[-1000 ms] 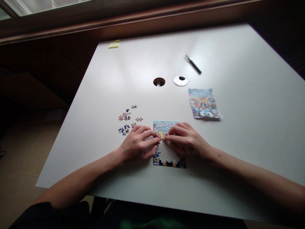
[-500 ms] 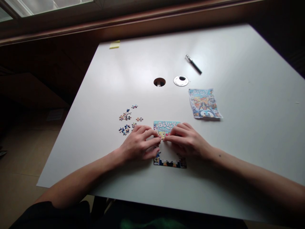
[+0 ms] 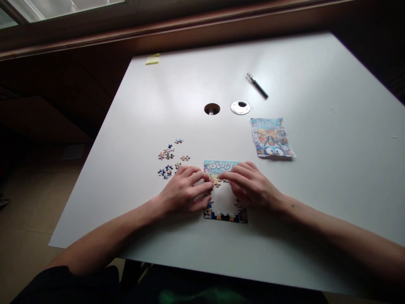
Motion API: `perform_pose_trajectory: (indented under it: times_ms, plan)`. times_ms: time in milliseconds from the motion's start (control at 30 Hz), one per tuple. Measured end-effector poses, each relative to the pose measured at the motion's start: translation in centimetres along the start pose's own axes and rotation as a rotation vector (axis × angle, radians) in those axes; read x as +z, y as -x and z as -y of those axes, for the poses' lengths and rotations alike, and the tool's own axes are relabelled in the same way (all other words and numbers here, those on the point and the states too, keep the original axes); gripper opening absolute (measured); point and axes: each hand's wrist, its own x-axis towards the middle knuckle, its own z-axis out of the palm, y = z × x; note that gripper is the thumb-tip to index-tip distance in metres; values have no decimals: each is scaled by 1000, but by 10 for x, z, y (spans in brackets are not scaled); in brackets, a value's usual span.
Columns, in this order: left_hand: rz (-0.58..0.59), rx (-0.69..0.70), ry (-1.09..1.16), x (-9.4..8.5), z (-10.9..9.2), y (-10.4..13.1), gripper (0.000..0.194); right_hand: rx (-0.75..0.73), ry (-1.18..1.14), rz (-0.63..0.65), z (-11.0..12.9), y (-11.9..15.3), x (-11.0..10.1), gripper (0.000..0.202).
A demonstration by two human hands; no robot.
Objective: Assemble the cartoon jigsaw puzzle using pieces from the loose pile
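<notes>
On the near part of the white table (image 3: 300, 198), seen from the head camera, a half-built jigsaw puzzle (image 3: 225, 216) is lying flat, its frame done and its middle bare. Both hands are resting on it, close together but not quite touching. The left hand (image 3: 185, 192) is lying over the puzzle's left edge, fingers flat and spread, gripping nothing. The right hand (image 3: 251, 185) is pressing its fingertips (image 3: 223, 175) onto the upper band of the puzzle; whether a piece is lying under them cannot be told. Left of the puzzle, loose pieces (image 3: 169, 158) are lying scattered. Farther back, a printed picture sheet (image 3: 271, 137), a black pen (image 3: 257, 85), a round metal cap (image 3: 240, 107) beside a cable hole (image 3: 211, 109), and a yellow note (image 3: 152, 59) are sitting apart.
</notes>
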Motion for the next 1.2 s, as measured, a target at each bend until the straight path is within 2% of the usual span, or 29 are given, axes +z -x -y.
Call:
perform_pose_trajectory:
  times_ms: [133, 333, 633, 867, 1200]
  plan:
    - [5, 3, 2, 0, 0, 0, 27, -33, 22, 74, -1, -1, -1, 26]
    - [5, 5, 5, 0, 0, 0, 25, -25, 1, 51, -2, 0, 1, 33]
    - [21, 3, 8, 0, 0, 1, 25, 3, -14, 103, -2, 0, 0, 23]
    - [24, -4, 18, 0, 0, 0, 25, 18, -15, 86, 0, 0, 1, 15]
    - [32, -2, 8, 0, 0, 0, 28, 9, -19, 85, -2, 1, 2, 15]
